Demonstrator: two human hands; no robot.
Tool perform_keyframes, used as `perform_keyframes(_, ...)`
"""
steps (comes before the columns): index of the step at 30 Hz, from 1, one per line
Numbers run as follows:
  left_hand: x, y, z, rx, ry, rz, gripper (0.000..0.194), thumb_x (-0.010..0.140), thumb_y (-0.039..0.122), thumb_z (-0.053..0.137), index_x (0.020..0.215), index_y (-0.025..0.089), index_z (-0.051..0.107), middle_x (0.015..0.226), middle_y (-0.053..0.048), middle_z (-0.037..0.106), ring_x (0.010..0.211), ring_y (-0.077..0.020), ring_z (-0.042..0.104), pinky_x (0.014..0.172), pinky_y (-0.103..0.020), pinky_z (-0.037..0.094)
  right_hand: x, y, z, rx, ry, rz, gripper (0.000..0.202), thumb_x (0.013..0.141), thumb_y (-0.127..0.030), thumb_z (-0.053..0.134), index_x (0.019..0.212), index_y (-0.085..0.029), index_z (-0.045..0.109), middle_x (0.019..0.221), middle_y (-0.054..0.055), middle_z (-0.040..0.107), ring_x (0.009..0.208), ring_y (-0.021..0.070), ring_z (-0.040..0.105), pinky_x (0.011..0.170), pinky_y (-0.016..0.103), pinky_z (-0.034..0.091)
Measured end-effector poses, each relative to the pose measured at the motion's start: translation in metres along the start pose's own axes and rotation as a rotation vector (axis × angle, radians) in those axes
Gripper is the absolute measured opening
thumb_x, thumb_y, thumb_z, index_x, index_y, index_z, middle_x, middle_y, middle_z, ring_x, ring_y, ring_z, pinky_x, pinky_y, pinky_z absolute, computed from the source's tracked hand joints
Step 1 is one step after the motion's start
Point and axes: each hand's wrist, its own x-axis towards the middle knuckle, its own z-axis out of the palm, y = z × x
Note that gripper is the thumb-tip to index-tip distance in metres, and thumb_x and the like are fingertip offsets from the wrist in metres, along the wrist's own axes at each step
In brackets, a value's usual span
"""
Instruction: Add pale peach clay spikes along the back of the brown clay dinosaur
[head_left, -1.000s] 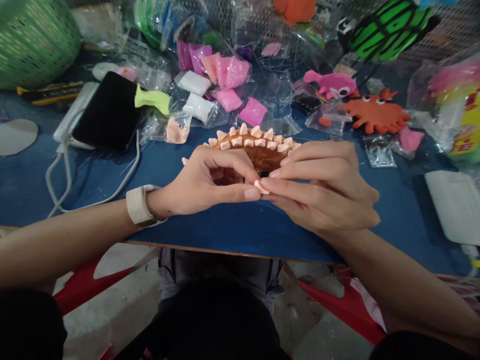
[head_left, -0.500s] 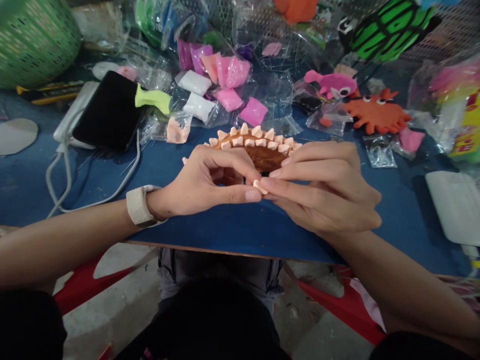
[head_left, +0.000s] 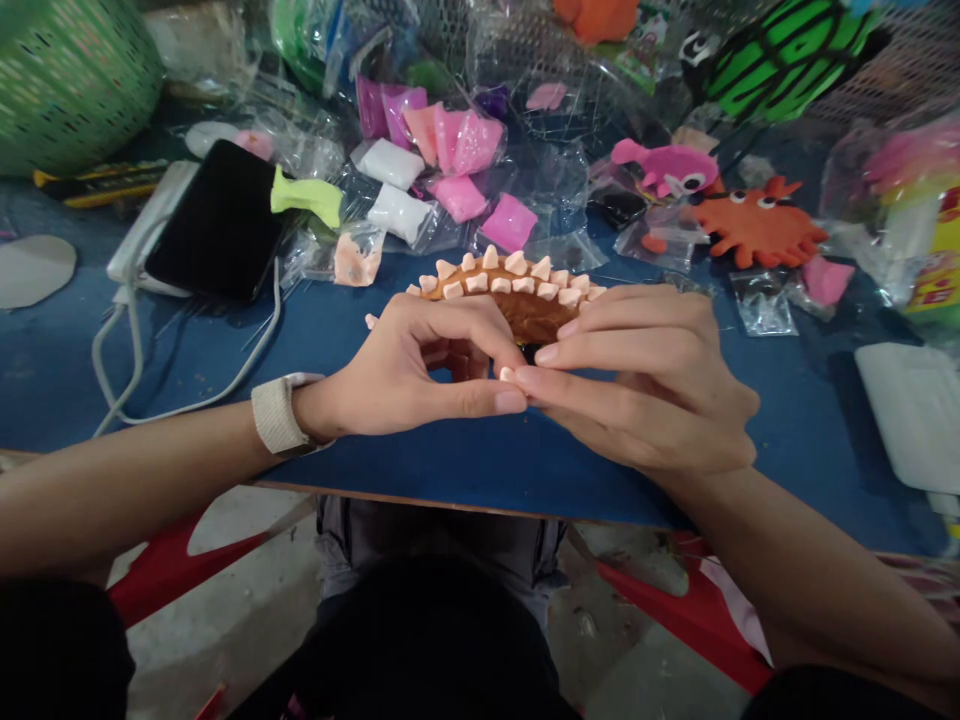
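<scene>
Partly behind the left hand [head_left: 401,375], a brown piece [head_left: 536,318] lies near pink packets [head_left: 510,222].

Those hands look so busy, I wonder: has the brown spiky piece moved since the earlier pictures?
No, not visibly: the brown spiky piece keeps its place against the nearest pink packet behind it.

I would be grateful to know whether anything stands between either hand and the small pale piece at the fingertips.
Nothing visible does: the left hand and the right hand both touch the small pale piece directly. Much of it is hidden, so its covered sides cannot be checked.
</scene>
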Motion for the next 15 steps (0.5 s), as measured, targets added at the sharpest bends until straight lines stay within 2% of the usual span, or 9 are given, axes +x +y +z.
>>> perform_keyframes(4,0.0006,0.0006,-0.0005,0.005,-0.008,-0.017,0.024,0.083,0.036,0.106,0.093,0.021,0.089,0.091,-0.006,0.080,0.072,-0.0120,0.067,0.059,-0.023,0.054,0.0023,0.0004,0.0014,-0.063,0.006,-0.013,0.018,0.100,-0.025,0.088,0.110,-0.039,0.087,0.095,-0.006,0.083,0.086,0.0178,0.077,0.081,0.037,0.070)
perform_keyframes(7,0.0006,0.0005,-0.0007,-0.002,-0.011,-0.025,0.028,0.082,0.039,0.106,0.094,0.020,0.088,0.093,-0.007,0.081,0.073,-0.0122,0.070,0.061,-0.024,0.056,0.0034,-0.0022,0.0024,-0.058,0.036,0.005,0.011,0.101,-0.026,0.086,0.109,-0.034,0.086,0.092,-0.005,0.084,0.084,0.0184,0.080,0.081,0.037,0.071)
perform_keyframes(10,0.0000,0.0005,-0.0005,-0.014,-0.006,-0.041,0.029,0.084,0.039,0.106,0.095,0.020,0.088,0.094,-0.007,0.080,0.076,-0.0133,0.071,0.063,-0.024,0.057,0.0034,-0.0045,0.0033,-0.042,0.023,0.088,0.011,0.104,-0.029,0.082,0.114,-0.034,0.085,0.094,-0.003,0.086,0.087,0.0198,0.082,0.083,0.039,0.072)
perform_keyframes(15,-0.0001,-0.0012,-0.0001,-0.019,-0.015,-0.036,0.024,0.087,0.035,0.103,0.095,0.020,0.088,0.093,-0.006,0.081,0.073,-0.0117,0.069,0.061,-0.023,0.054,0.0033,-0.0044,0.0067,0.000,0.066,0.077,0.013,0.102,-0.033,0.083,0.115,-0.030,0.086,0.094,-0.001,0.086,0.081,0.0206,0.082,0.076,0.040,0.072)
